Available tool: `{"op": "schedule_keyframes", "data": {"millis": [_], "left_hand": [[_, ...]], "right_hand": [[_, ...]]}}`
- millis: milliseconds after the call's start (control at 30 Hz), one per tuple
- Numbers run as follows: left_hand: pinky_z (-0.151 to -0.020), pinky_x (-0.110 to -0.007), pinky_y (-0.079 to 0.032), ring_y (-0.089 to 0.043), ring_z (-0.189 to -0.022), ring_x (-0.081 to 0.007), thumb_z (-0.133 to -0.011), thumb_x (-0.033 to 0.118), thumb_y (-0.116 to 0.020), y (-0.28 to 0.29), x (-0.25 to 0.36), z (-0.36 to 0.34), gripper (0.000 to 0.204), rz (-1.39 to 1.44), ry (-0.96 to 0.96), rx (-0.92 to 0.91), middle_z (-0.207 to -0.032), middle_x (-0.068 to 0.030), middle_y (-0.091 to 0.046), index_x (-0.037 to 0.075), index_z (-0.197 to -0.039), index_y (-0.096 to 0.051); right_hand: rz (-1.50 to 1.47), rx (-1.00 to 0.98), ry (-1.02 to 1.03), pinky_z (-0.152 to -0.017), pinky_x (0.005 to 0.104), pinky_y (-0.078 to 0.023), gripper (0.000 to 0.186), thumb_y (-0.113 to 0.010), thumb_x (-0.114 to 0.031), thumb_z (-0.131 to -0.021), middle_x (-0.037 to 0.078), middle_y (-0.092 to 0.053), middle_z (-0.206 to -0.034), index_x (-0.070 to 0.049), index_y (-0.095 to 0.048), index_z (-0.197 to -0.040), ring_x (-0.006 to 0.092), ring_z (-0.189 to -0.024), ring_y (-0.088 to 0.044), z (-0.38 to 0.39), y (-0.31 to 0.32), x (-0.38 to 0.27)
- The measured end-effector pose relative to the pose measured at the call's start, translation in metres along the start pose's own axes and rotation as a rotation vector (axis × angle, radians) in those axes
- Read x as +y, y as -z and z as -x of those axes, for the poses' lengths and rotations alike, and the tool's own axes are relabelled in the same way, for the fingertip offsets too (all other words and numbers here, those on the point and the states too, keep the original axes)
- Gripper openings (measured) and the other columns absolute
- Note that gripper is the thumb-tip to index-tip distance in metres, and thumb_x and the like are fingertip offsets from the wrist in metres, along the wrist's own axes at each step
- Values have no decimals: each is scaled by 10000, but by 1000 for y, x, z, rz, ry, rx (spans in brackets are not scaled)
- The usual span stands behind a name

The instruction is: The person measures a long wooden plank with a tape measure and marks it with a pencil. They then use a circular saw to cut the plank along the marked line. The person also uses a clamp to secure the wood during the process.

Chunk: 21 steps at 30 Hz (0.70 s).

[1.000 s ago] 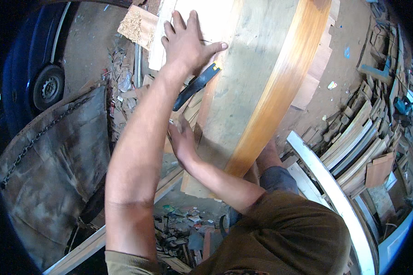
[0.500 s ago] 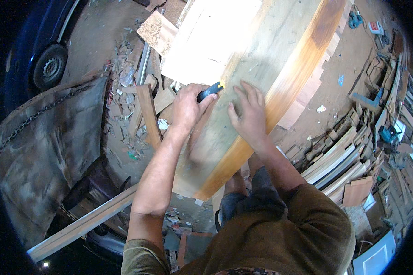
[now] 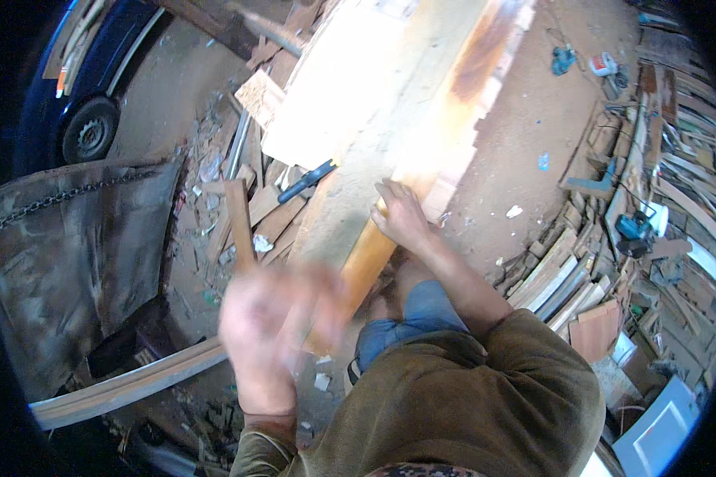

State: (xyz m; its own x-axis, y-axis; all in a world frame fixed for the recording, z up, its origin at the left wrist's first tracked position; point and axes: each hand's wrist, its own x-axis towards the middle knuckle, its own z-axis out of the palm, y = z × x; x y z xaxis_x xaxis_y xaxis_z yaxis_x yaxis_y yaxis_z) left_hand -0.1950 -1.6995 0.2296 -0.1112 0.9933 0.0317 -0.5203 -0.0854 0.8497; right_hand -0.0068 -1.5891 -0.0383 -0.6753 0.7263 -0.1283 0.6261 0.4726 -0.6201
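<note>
Left hand (image 3: 278, 314): blurred over the amber strip's (image 3: 367, 261) near end; opening and hold unclear.
Right hand (image 3: 406, 219): fingers half-curled on the strip, any grip unclear.
Grey panel (image 3: 356, 195): along the strip's left.
Blue-handled tool (image 3: 304, 183): farther left of the strip.

Grey-hubbed wheel (image 3: 92, 133) on blue vehicle (image 3: 103, 60)

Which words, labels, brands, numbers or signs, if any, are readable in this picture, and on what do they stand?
No text is readable.
White-and-red container: any print is too small and blurred.
Black-and-yellow tool: no lettering can be made out.
Wooden panel: none seen.
</note>
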Motion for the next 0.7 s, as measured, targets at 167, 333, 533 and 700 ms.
{"op": "schedule_keyframes", "data": {"millis": [167, 333, 533, 700], "left_hand": [[-804, -437, -536, -608, -745, -189, -907, 312, -740, -119, 65, 22, 208, 111, -322, -838, -801, -58, -636, 126, -1001, -740], [-893, -536, -588, -726, -834, -277, -994, 110, -618, -166, 93, 24, 180, 58, -425, -799, -903, -129, -747, 84, -914, -777], [-668, -388, -612, -713, -720, -214, -941, 75, -721, -260, 49, -33, 199, 387, -512, -445, -918, -172, -739, 43, -1137, -706], [-580, -330, -580, -698, -689, -200, -955, 121, -707, -373, -8, -125, 371, 930, -95, -285, -971, -159, -730, 42, -1294, -578]], "right_hand": [[-81, -123, -163, -1043, 475, -478, 481, -680, -241, -899, 258, -630, -1289, 19, -622, -1300, 435, -1197, -597, 98, 96, 35], [-87, -169, -250, -1009, 483, -502, 446, -669, -249, -908, 247, -687, -1198, -12, -649, -1284, 442, -1132, -638, 184, 154, 86], [-269, -188, -290, -1068, 454, -474, 509, -679, -265, -906, 247, -657, -1297, 6, -616, -1333, 390, -1227, -621, 193, 177, 144], [-495, -240, -359, -1048, 409, -493, 531, -704, -238, -907, 277, -645, -1307, 60, -596, -1333, 361, -1206, -651, 132, 276, 178]]}}
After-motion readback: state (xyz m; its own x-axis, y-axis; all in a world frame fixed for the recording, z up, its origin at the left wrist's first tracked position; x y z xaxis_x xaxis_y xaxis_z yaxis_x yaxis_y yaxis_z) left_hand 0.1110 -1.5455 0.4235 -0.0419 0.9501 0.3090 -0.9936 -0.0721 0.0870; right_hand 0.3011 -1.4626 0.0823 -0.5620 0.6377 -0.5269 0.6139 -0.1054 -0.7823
